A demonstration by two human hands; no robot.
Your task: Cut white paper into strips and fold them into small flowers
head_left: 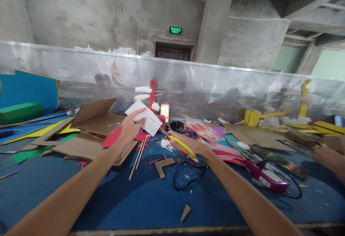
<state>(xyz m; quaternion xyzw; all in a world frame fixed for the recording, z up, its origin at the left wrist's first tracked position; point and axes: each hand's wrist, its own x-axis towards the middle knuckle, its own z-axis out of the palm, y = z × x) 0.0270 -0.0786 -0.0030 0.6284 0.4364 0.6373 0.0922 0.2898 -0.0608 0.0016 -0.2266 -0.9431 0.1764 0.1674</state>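
Note:
My left hand pinches a folded piece of white paper, held up above the table. In my right hand is a pair of scissors with yellow handles; the blades point left at the paper's lower right corner. Whether the blades touch the paper I cannot tell. Below the scissors lies a crumpled white scrap. Behind the paper stands a red cutout with a curled top, with white pieces and thin sticks beside it.
Cardboard sheets lie at left, with wooden sticks near them. A purple glue gun with a black cable rests at right. A bagged bundle of sticks lies behind my right hand. Another person's hand is at far right. A perforated metal panel borders the back.

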